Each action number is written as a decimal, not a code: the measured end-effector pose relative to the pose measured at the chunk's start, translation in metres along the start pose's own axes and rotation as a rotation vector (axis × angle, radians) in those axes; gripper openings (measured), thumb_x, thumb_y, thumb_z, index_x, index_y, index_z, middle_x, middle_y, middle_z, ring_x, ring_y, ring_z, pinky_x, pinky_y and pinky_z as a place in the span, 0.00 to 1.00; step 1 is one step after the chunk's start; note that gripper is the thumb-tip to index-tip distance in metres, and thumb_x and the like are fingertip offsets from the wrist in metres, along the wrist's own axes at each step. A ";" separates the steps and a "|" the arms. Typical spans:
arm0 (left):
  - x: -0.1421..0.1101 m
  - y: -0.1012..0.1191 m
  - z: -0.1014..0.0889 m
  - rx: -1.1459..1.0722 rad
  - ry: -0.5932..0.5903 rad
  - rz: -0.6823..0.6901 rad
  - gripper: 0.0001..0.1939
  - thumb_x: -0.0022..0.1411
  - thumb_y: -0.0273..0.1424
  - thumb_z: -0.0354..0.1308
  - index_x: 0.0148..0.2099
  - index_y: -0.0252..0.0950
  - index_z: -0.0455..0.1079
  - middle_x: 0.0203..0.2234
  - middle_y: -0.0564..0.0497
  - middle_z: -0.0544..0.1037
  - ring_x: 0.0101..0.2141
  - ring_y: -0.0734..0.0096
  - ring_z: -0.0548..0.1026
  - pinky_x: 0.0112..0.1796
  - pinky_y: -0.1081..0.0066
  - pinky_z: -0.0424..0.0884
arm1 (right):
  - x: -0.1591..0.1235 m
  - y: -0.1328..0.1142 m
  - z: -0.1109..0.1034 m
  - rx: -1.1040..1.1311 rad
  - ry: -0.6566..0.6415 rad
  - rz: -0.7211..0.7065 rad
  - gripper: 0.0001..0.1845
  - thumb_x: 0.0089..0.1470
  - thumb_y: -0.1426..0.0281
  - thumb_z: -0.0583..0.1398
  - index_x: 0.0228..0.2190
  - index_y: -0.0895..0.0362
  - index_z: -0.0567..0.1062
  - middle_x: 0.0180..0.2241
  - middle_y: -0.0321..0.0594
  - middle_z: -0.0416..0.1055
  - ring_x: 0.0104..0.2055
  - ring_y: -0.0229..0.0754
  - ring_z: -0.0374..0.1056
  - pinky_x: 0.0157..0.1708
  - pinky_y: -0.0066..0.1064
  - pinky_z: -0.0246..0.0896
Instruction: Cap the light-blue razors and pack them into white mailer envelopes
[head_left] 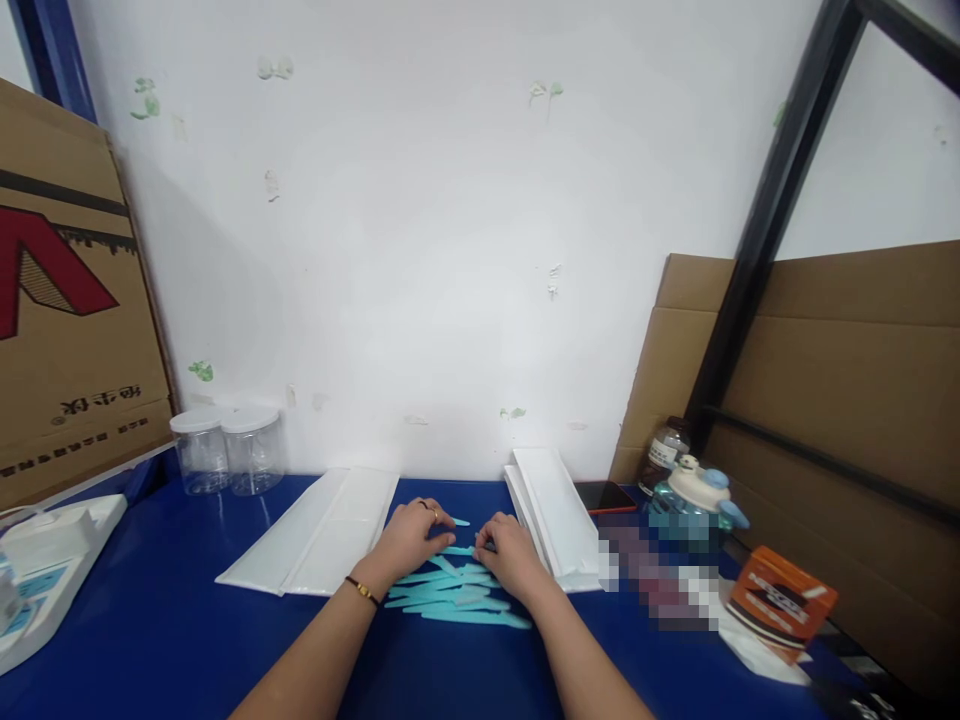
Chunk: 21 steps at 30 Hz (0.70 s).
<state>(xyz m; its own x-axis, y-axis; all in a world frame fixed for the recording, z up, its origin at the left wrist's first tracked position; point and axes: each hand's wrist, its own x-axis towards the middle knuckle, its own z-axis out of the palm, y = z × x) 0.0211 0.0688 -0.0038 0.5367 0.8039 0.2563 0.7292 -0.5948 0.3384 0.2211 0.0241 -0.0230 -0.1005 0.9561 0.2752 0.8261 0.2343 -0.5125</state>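
Note:
Several thin light-blue strips [457, 597] lie in a loose pile on the blue table [172, 640]. My left hand [411, 535] rests at the far left of the pile, its fingers curled over a strip end; it wears a ring and a wrist bracelet. Beside it, my right hand [510, 553] sits at the pile's far right edge with its fingers bent down onto the strips. The two hands nearly touch. Whether either one pinches a strip is hidden by the knuckles.
A flat white pack [315, 535] lies left of the hands, and a stack of white packs [551, 510] on the right. Two clear lidded jars [229, 450] stand at the back left. A phone [606, 496], bottles [694, 500] and an orange box [780, 600] sit right. Cardboard lines both sides.

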 end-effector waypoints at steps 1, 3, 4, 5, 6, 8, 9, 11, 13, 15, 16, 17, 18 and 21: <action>-0.001 0.004 0.001 0.010 -0.045 0.030 0.09 0.56 0.37 0.56 0.39 0.45 0.74 0.37 0.54 0.76 0.42 0.65 0.69 0.42 0.69 0.60 | 0.000 -0.001 0.000 -0.002 0.001 -0.007 0.01 0.46 0.72 0.62 0.25 0.54 0.74 0.34 0.37 0.70 0.42 0.42 0.63 0.41 0.29 0.51; -0.001 0.011 0.002 0.060 -0.094 0.044 0.06 0.56 0.34 0.56 0.34 0.44 0.75 0.33 0.54 0.77 0.40 0.65 0.69 0.40 0.68 0.58 | 0.000 -0.003 0.000 -0.012 0.005 -0.018 0.01 0.46 0.72 0.62 0.25 0.55 0.74 0.34 0.38 0.69 0.42 0.42 0.63 0.40 0.29 0.51; -0.001 0.012 0.002 0.085 -0.097 0.041 0.06 0.57 0.33 0.55 0.32 0.43 0.74 0.31 0.54 0.77 0.39 0.65 0.69 0.39 0.68 0.58 | 0.000 -0.004 0.000 -0.018 0.007 -0.022 0.01 0.47 0.72 0.62 0.25 0.55 0.74 0.34 0.38 0.69 0.42 0.42 0.63 0.40 0.29 0.51; -0.001 0.013 0.002 0.103 -0.090 0.039 0.07 0.57 0.32 0.55 0.31 0.42 0.74 0.31 0.54 0.77 0.38 0.65 0.69 0.39 0.68 0.57 | 0.000 -0.005 0.000 -0.024 0.007 -0.026 0.01 0.47 0.72 0.62 0.25 0.55 0.74 0.35 0.38 0.69 0.41 0.42 0.63 0.40 0.29 0.52; 0.000 0.013 0.002 0.116 -0.079 0.042 0.08 0.57 0.31 0.54 0.30 0.41 0.74 0.31 0.53 0.77 0.38 0.66 0.69 0.39 0.67 0.57 | 0.000 -0.006 0.000 -0.031 0.009 -0.027 0.01 0.47 0.72 0.62 0.25 0.55 0.74 0.34 0.39 0.69 0.41 0.42 0.63 0.40 0.29 0.52; 0.001 0.009 0.002 0.142 -0.053 0.045 0.08 0.58 0.31 0.53 0.29 0.41 0.73 0.31 0.53 0.77 0.38 0.66 0.69 0.39 0.67 0.56 | 0.000 -0.006 -0.001 -0.053 0.019 -0.021 0.02 0.47 0.72 0.62 0.24 0.56 0.74 0.34 0.39 0.69 0.41 0.42 0.63 0.40 0.29 0.52; 0.001 0.006 0.001 0.158 -0.039 0.038 0.08 0.58 0.30 0.53 0.29 0.41 0.73 0.31 0.53 0.77 0.38 0.65 0.68 0.39 0.67 0.56 | 0.001 -0.005 -0.001 -0.068 0.028 -0.015 0.02 0.47 0.73 0.61 0.24 0.56 0.74 0.34 0.39 0.69 0.40 0.42 0.63 0.40 0.29 0.52; 0.001 -0.002 0.001 0.189 -0.002 0.003 0.08 0.58 0.30 0.53 0.29 0.41 0.73 0.31 0.53 0.76 0.38 0.65 0.68 0.39 0.67 0.56 | 0.002 -0.002 -0.003 -0.100 0.044 0.004 0.03 0.48 0.73 0.61 0.24 0.56 0.74 0.34 0.39 0.69 0.40 0.42 0.64 0.40 0.29 0.52; 0.002 -0.009 0.001 0.200 0.031 -0.045 0.09 0.58 0.30 0.52 0.30 0.42 0.73 0.32 0.53 0.76 0.38 0.65 0.68 0.38 0.67 0.56 | 0.003 0.001 -0.005 -0.131 0.056 0.029 0.03 0.48 0.73 0.61 0.24 0.56 0.74 0.34 0.39 0.69 0.40 0.42 0.64 0.40 0.29 0.52; 0.002 -0.013 0.002 0.187 0.050 -0.077 0.08 0.58 0.30 0.52 0.32 0.43 0.73 0.33 0.53 0.76 0.39 0.65 0.68 0.38 0.67 0.57 | 0.004 0.004 -0.006 -0.158 0.071 0.040 0.02 0.47 0.74 0.61 0.26 0.55 0.75 0.35 0.39 0.69 0.41 0.43 0.64 0.40 0.30 0.52; 0.002 -0.015 0.002 0.172 0.065 -0.085 0.07 0.58 0.30 0.53 0.34 0.43 0.73 0.34 0.53 0.76 0.40 0.65 0.69 0.39 0.67 0.57 | 0.004 0.004 -0.006 -0.167 0.081 0.035 0.04 0.47 0.74 0.62 0.28 0.54 0.76 0.36 0.39 0.69 0.42 0.43 0.64 0.40 0.30 0.52; 0.002 -0.015 0.001 0.152 0.083 -0.092 0.07 0.57 0.31 0.54 0.37 0.43 0.72 0.36 0.53 0.75 0.40 0.65 0.69 0.39 0.68 0.57 | 0.004 0.005 -0.006 -0.174 0.086 0.022 0.05 0.47 0.74 0.62 0.30 0.54 0.76 0.37 0.39 0.69 0.43 0.43 0.63 0.41 0.30 0.52; 0.001 -0.016 0.000 0.128 0.098 -0.099 0.08 0.56 0.33 0.55 0.39 0.43 0.72 0.37 0.53 0.75 0.40 0.66 0.69 0.39 0.69 0.58 | 0.004 0.005 -0.006 -0.179 0.083 0.010 0.06 0.47 0.73 0.62 0.31 0.53 0.76 0.37 0.38 0.69 0.43 0.43 0.63 0.41 0.30 0.52; -0.004 -0.018 -0.006 0.035 0.042 -0.108 0.10 0.53 0.38 0.57 0.38 0.42 0.71 0.34 0.54 0.74 0.35 0.69 0.70 0.35 0.72 0.60 | 0.003 0.004 -0.007 -0.198 0.040 0.003 0.06 0.48 0.74 0.61 0.29 0.52 0.76 0.36 0.38 0.69 0.43 0.43 0.63 0.41 0.31 0.52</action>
<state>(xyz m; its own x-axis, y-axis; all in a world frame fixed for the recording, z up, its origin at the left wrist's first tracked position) 0.0033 0.0768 -0.0057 0.4368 0.8617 0.2583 0.7965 -0.5039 0.3341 0.2280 0.0269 -0.0181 -0.0790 0.9480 0.3085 0.9196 0.1888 -0.3446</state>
